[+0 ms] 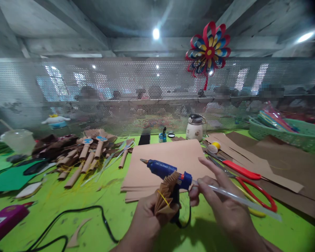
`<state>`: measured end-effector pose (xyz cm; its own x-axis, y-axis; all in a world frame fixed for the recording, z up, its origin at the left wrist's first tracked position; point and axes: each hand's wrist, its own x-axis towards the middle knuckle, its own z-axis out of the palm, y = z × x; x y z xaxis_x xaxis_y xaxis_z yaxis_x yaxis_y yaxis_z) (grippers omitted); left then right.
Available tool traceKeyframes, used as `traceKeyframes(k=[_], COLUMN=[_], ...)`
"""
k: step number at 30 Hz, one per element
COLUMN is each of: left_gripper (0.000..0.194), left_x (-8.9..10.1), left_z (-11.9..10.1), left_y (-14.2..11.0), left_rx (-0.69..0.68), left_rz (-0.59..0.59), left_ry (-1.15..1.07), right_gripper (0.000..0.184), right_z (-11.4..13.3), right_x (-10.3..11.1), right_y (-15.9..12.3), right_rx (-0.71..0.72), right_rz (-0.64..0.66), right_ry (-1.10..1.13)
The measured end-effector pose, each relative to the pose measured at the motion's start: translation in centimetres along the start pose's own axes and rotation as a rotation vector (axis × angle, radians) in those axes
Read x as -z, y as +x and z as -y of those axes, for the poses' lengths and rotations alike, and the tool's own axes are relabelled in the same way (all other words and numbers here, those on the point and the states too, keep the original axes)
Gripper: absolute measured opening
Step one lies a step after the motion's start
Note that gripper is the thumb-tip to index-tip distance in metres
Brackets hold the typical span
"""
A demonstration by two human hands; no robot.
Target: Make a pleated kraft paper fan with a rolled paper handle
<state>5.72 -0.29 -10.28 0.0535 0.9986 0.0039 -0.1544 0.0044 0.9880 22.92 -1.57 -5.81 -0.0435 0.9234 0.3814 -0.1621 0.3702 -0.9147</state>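
Observation:
My left hand [147,218] is closed around a blue hot glue gun [161,168] and also grips a piece of pleated brown paper [166,196] tied with a yellow band. The gun's nozzle points left, above a stack of tan paper sheets [170,150]. At the gun's rear end, my right hand [227,210] pinches a long translucent glue stick [241,197], its front end at the back opening of the gun; the index finger is raised. Part of the gun's handle is hidden behind the pleated paper and my left hand.
Red-handled scissors [243,170] and paper strips lie at the right, near a green basket [291,134]. Rolled paper pieces [88,161] pile up at the left. A black cord [94,207] crosses the front. A jar [194,128] stands before the perforated screen [115,87].

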Motion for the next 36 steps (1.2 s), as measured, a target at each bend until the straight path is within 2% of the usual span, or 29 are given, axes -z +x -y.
traceKeyframes(k=[8, 10, 13, 15, 17, 19, 23, 25, 28, 32, 34, 36], left_gripper=[0.039, 0.037, 0.036, 0.036, 0.036, 0.038, 0.038, 0.034, 0.034, 0.030, 0.034, 0.039], left_x=[0.5, 0.5, 0.3, 0.0, -0.2, -0.5, -1.2, -1.5, -1.5, -0.6, -0.1, 0.3], left_z=[-0.8, -1.3, -1.9, -2.0, -1.9, -1.5, -1.1, -1.3, -1.9, -2.3, -2.3, -2.4], left_y=[-0.1, -0.1, -0.4, -0.5, -0.6, -0.6, -0.9, -1.0, -1.1, -0.5, -0.3, -0.2], left_rx=[0.003, 0.001, 0.014, 0.016, 0.016, 0.029, 0.082, 0.085, 0.100, 0.102, 0.150, 0.211], left_rz=[0.058, 0.068, 0.122, 0.157, 0.171, 0.159, 0.158, 0.168, 0.174, 0.075, 0.062, 0.104], left_ry=[0.040, 0.009, -0.044, -0.048, -0.047, -0.057, -0.111, -0.150, -0.176, -0.067, -0.011, 0.008], right_gripper=[0.047, 0.048, 0.033, 0.028, 0.031, 0.034, 0.037, 0.039, 0.043, 0.043, 0.043, 0.043], right_z=[-1.0, -1.9, -2.9, -3.0, -2.5, -2.0, -1.3, -1.3, -1.6, -1.6, -1.5, -1.5], right_x=[0.2, 0.5, 0.5, 0.1, -0.5, -1.1, -1.7, -1.8, -1.5, -0.4, 0.4, 1.2], right_y=[0.6, 0.9, 1.1, 1.1, 1.0, 0.8, 0.7, 0.8, 1.1, 2.0, 2.6, 3.2], right_rx=[-0.006, -0.047, -0.091, -0.053, -0.002, 0.000, -0.119, -0.172, -0.241, -0.292, -0.290, -0.298], right_rz=[-0.040, 0.036, 0.204, 0.256, 0.273, 0.286, 0.320, 0.297, 0.195, 0.001, -0.090, -0.140], right_ry=[-0.013, -0.041, -0.177, -0.302, -0.369, -0.353, -0.178, -0.100, -0.052, -0.016, 0.007, 0.041])
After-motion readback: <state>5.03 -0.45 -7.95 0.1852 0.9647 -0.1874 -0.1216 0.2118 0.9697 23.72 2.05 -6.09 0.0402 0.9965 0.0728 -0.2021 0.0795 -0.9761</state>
